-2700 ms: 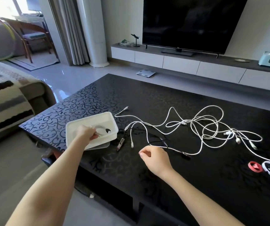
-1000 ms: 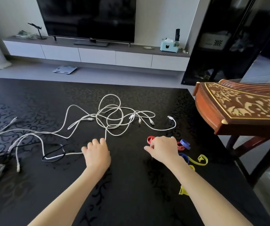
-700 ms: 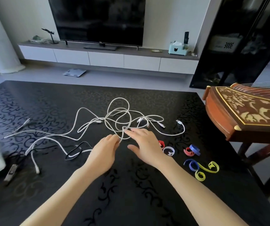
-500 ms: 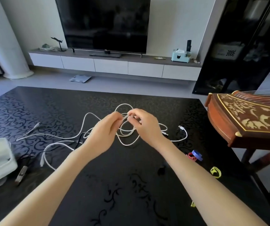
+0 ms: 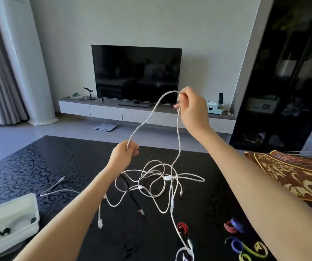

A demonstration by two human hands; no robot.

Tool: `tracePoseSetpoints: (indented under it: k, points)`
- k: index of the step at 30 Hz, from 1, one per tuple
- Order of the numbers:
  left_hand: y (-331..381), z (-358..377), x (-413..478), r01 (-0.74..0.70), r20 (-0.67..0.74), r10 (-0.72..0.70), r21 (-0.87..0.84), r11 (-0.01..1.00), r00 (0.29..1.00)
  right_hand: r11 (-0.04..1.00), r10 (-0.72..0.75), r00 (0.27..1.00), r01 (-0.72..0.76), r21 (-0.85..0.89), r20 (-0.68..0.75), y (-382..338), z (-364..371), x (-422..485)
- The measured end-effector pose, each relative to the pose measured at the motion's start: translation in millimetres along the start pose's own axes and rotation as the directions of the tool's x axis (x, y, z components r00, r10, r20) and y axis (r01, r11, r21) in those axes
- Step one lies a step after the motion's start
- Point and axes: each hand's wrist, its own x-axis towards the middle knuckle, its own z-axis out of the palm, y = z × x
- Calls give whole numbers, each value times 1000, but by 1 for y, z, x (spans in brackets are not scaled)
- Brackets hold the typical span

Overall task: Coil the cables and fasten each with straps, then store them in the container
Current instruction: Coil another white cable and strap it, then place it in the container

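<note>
White cable (image 5: pixel 147 119) hung in the air between both hands in the head view. Right hand (image 5: pixel 191 106) pinched it high at its bend, and left hand (image 5: pixel 123 157) gripped it lower down. The rest trailed into a tangle (image 5: pixel 167 178) on the bench (image 5: pixel 38 166). Container (image 5: pixel 10 219) sat left, straps (image 5: pixel 234 225) right. Cable looked light, limp and snag-prone, so probably best held near a plug end and coiled loop by loop.

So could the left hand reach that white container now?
Likely yes, once it lets go: the left hand grips the raised white cable, and the container sits uncovered left of that arm.
</note>
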Motion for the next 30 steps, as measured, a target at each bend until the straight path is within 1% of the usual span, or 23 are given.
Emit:
tracePoseSetpoints:
  k: [2,3,5,7,10,13,14,15,16,17,18,19,20,21,22,23,24,25,26,27,28,29,30]
  points:
    - [2,-2,7,14,-33,-15,-49,999,999,999,8,997,-5,35,-80,-4,-10,18]
    - [5,-2,9,6,-45,-8,-33,999,999,998,24,992,-16,64,-123,-7,-15,26]
    - [11,-2,13,-18,-59,21,51,999,998,986,78,973,-43,161,-219,-14,-24,38]
    - [13,-1,16,-36,-42,43,142,989,998,961,142,944,-60,269,-298,-20,-31,44]
    - [4,4,17,-63,27,57,281,958,998,930,204,920,-75,360,-335,-24,-37,49]
    - [-6,16,9,-34,92,5,320,947,996,912,242,911,-96,398,-334,-23,-43,53]
    - [-8,20,8,-5,95,-21,264,964,995,911,247,909,-100,401,-336,-25,-46,56]
    - [-6,21,7,35,70,-48,169,985,996,906,253,904,-96,413,-345,-26,-50,59]
    - [-1,20,9,112,43,-112,3,994,993,900,258,894,-85,427,-366,-25,-55,63]
    - [4,17,11,181,38,-177,-255,950,984,898,259,880,-67,434,-399,-24,-59,66]
    - [12,15,13,209,42,-215,-470,858,976,908,247,862,-47,416,-442,-21,-63,67]
    - [18,13,14,192,28,-214,-563,804,976,933,222,848,-41,358,-482,-17,-65,66]
    - [22,13,16,161,6,-190,-552,818,982,963,185,845,-53,266,-501,-11,-66,62]
    - [27,15,16,124,2,-135,-410,904,991,985,151,865,-90,149,-478,-4,-66,55]
    - [27,18,14,94,8,-95,-230,969,995,990,141,901,-139,36,-410,3,-64,45]
    - [26,22,12,57,-3,-58,-100,993,998,981,168,934,-190,-41,-315,11,-61,34]
    - [24,25,12,62,2,-62,-30,998,998,967,221,950,-244,-79,-220,20,-58,21]
    - [23,26,12,103,3,-103,-67,992,995,951,283,948,-297,-82,-147,28,-55,9]
    - [23,28,14,157,6,-160,-245,957,987,932,348,933,-355,-69,-90,35,-51,-2]
    - [25,28,12,226,22,-235,-383,896,972,908,415,909,-416,-48,-33,42,-49,-13]
    - [25,30,11,231,14,-251,-444,866,968,877,481,876,-480,-29,31,48,-45,-25]
    - [26,30,9,189,7,-199,-339,922,980,844,536,839,-536,-32,93,53,-42,-37]
    - [27,32,7,131,17,-130,-135,982,991,819,573,806,-570,-65,150,57,-38,-49]
